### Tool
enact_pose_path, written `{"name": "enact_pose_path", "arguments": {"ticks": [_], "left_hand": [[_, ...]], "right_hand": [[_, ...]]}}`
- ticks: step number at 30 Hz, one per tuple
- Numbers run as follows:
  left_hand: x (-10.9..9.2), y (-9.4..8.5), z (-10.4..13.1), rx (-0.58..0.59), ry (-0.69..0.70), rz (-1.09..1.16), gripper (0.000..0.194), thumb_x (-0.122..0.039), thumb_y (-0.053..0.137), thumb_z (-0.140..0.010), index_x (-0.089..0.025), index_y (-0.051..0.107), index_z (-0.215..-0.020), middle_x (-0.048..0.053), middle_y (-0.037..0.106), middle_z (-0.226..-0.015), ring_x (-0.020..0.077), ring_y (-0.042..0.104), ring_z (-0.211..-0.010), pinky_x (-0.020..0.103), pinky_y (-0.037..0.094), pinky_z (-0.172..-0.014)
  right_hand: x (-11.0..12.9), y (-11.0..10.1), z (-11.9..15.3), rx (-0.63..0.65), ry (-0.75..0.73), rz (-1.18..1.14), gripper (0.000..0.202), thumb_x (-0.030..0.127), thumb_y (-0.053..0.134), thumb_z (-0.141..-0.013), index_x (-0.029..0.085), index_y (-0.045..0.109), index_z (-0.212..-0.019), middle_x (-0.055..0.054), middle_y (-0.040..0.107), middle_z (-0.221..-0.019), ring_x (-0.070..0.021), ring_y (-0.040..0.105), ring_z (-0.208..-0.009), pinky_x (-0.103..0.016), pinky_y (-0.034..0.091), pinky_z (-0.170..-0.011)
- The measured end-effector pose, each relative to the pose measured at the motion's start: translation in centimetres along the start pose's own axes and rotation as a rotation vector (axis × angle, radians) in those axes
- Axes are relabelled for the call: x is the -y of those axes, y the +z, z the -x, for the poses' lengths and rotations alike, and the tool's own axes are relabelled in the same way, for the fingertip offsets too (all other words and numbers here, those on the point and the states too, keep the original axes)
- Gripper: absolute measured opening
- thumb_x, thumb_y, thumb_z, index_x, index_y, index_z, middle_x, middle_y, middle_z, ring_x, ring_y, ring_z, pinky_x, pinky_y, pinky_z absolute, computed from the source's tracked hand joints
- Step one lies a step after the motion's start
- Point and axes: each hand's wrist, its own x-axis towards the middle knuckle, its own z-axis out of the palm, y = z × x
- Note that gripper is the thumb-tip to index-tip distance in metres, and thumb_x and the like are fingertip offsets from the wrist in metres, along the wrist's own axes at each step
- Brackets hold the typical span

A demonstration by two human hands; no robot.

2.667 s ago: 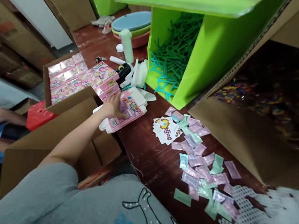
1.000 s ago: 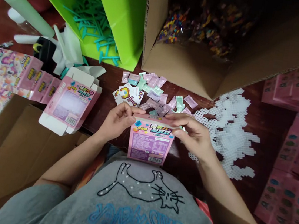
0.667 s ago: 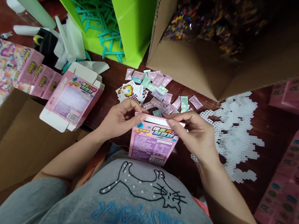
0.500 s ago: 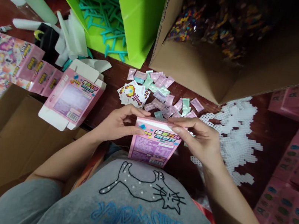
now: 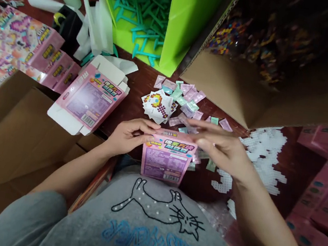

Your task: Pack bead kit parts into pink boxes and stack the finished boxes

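Note:
A pink and purple printed cardboard box (image 5: 164,160) stands upright against my shirt, its top flap folded down flat. My left hand (image 5: 130,134) is closed on the box's upper left corner, thumb on the printed face and fingers along the top. At the upper right corner my right hand (image 5: 222,146) has its thumb at the edge and fingers stretched across the top, one lifted and slightly blurred. Just beyond lie pink and green sachets (image 5: 190,98) and a small stack of cards (image 5: 158,105) with a pixel picture. The box's inside is hidden.
Another pink box (image 5: 94,92), flaps open, lies to the left near finished boxes (image 5: 25,40). A green bin (image 5: 182,23) of teal sticks and a carton (image 5: 220,78) of colourful bead bags stand behind. White pegboards (image 5: 265,154) and stacked pink boxes (image 5: 323,192) are at right.
The box's top flap, partly raised earlier, now lies flat with its print showing. My right hand's fingers have spread and one has lifted. The camera view has shifted and turned slightly.

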Motion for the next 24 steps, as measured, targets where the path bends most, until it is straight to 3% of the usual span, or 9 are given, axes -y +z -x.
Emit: {"name": "enact_pose_path", "arguments": {"ticks": [2, 4, 7, 9, 12, 15, 17, 21, 24], "left_hand": [[0.5, -1.0, 0.7, -0.165, -0.05, -0.012, 0.019, -0.038, 0.093, -0.093, -0.022, 0.085, -0.099, 0.011, 0.089, -0.122, 0.0251, 0.085, -0.117, 0.043, 0.069, -0.106], [0.8, -2.1, 1.5, -0.339, -0.116, -0.052, 0.031, -0.047, 0.097, -0.088, -0.021, 0.083, -0.096, 0.012, 0.089, -0.12, 0.0279, 0.085, -0.118, 0.049, 0.067, -0.112], [0.7, -3.6, 3.1, -0.51, -0.242, -0.14, 0.046, -0.058, 0.098, -0.081, -0.019, 0.081, -0.097, 0.014, 0.087, -0.123, 0.0311, 0.083, -0.119, 0.054, 0.065, -0.114], [0.3, -4.3, 4.5, -0.586, -0.313, -0.196, 0.05, -0.06, 0.097, -0.082, -0.018, 0.08, -0.102, 0.015, 0.086, -0.127, 0.0316, 0.082, -0.122, 0.054, 0.065, -0.114], [0.0, -4.9, 5.9, -0.694, -0.404, -0.223, 0.051, -0.058, 0.095, -0.085, -0.018, 0.081, -0.113, 0.014, 0.085, -0.128, 0.031, 0.08, -0.124, 0.049, 0.066, -0.112], [0.7, -4.9, 5.4, -0.732, -0.442, -0.136, 0.051, -0.057, 0.099, -0.081, -0.02, 0.082, -0.111, 0.01, 0.086, -0.12, 0.0287, 0.081, -0.115, 0.043, 0.07, -0.101], [1.4, -4.4, 4.3, -0.727, -0.437, -0.051, 0.052, -0.056, 0.103, -0.074, -0.021, 0.08, -0.104, 0.007, 0.086, -0.114, 0.026, 0.082, -0.106, 0.039, 0.071, -0.092], [2.4, -2.4, 2.6, -0.66, -0.508, 0.039, 0.058, -0.057, 0.107, -0.067, -0.02, 0.079, -0.101, 0.006, 0.084, -0.105, 0.02, 0.079, -0.088, 0.032, 0.069, -0.076], [2.7, -0.9, 3.3, -0.616, -0.543, 0.029, 0.056, -0.057, 0.103, -0.074, -0.021, 0.079, -0.11, 0.005, 0.084, -0.106, 0.0194, 0.079, -0.087, 0.033, 0.069, -0.079]], "right_hand": [[-1.6, 1.3, -3.0, -0.081, 0.013, 0.159, 0.028, 0.045, 0.067, -0.114, 0.031, 0.086, -0.129, -0.007, 0.081, -0.144, -0.0288, 0.074, -0.141, -0.053, 0.06, -0.123], [-3.1, 3.2, -6.7, -0.073, 0.077, 0.344, 0.041, 0.046, 0.071, -0.11, 0.026, 0.079, -0.145, -0.012, 0.073, -0.157, -0.0347, 0.068, -0.147, -0.061, 0.052, -0.13], [-3.9, 5.9, -11.4, 0.17, 0.245, 0.571, 0.068, 0.04, 0.082, -0.103, 0.017, 0.063, -0.164, -0.02, 0.063, -0.167, -0.0432, 0.055, -0.157, -0.066, 0.047, -0.13], [-3.5, 7.0, -13.0, 0.267, 0.334, 0.666, 0.07, 0.037, 0.087, -0.099, 0.011, 0.064, -0.161, -0.024, 0.064, -0.163, -0.0459, 0.054, -0.156, -0.066, 0.047, -0.128], [-2.5, 7.6, -13.4, 0.194, 0.347, 0.739, 0.059, 0.032, 0.086, -0.1, 0.008, 0.069, -0.151, -0.026, 0.066, -0.158, -0.0448, 0.055, -0.152, -0.061, 0.044, -0.125], [-2.4, 7.5, -13.2, 0.122, 0.314, 0.694, 0.035, 0.024, 0.07, -0.109, 0.012, 0.073, -0.143, -0.02, 0.072, -0.151, -0.0378, 0.061, -0.144, -0.054, 0.044, -0.12], [-3.1, 7.2, -13.3, 0.126, 0.324, 0.62, 0.024, 0.027, 0.063, -0.114, 0.017, 0.077, -0.131, -0.014, 0.077, -0.142, -0.0333, 0.067, -0.136, -0.05, 0.044, -0.116], [-4.9, 6.1, -13.3, 0.106, 0.343, 0.532, 0.024, 0.035, 0.061, -0.117, 0.023, 0.082, -0.114, -0.007, 0.081, -0.132, -0.0273, 0.07, -0.121, -0.044, 0.04, -0.109], [-5.7, 5.5, -12.9, 0.042, 0.268, 0.604, 0.029, 0.033, 0.059, -0.118, 0.024, 0.084, -0.109, -0.006, 0.082, -0.127, -0.0258, 0.069, -0.117, -0.042, 0.038, -0.105]]}}
